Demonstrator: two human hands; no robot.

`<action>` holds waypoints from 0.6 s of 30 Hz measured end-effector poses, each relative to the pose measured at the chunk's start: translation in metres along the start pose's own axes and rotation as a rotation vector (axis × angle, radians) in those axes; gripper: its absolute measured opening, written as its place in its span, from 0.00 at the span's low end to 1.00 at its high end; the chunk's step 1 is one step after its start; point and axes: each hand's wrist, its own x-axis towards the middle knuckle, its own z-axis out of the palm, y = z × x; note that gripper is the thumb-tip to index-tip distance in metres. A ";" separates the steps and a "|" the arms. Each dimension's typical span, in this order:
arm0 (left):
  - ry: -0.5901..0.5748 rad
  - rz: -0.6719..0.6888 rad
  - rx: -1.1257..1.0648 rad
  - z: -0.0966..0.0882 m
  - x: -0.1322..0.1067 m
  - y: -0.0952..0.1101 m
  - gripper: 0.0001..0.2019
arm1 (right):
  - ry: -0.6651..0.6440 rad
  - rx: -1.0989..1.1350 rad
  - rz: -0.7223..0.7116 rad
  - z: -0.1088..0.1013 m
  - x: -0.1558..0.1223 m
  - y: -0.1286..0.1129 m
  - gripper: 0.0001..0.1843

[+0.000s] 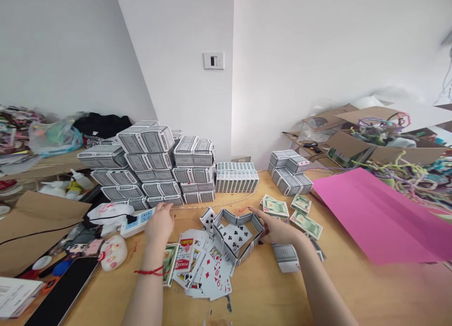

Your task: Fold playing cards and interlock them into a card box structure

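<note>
A heart-shaped frame of folded playing cards (226,245) stands on the wooden table, with a loose six of clubs (236,236) visible inside its outline. My right hand (273,228) grips the frame's right side, fingers at the top lobe and thumb lower down. Left of it, my left hand (160,222) is beside the power strip (136,223), close to the foot of the stacked card blocks (148,161). Its thumb and forefinger look apart with nothing visible between them; the other fingers are partly hidden. Loose playing cards (213,274) and a red poker card (185,253) lie in front.
A row of green-edged card boxes (237,177) and a smaller block stack (291,173) stand near the wall. Green card packs (306,224) lie right of the frame. Pink sheet (374,217) covers the right side; a plush toy (112,253) and black tablet-like slab (63,293) are left.
</note>
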 end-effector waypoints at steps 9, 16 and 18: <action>0.079 -0.126 -0.071 0.009 0.001 -0.003 0.13 | -0.021 -0.005 0.025 0.000 0.000 -0.001 0.51; 0.178 -0.142 -0.106 0.001 0.001 -0.007 0.10 | -0.018 -0.002 0.023 0.000 0.001 0.000 0.50; 0.176 -0.126 -0.106 0.005 0.002 -0.008 0.11 | -0.010 -0.014 0.029 0.000 0.000 -0.003 0.50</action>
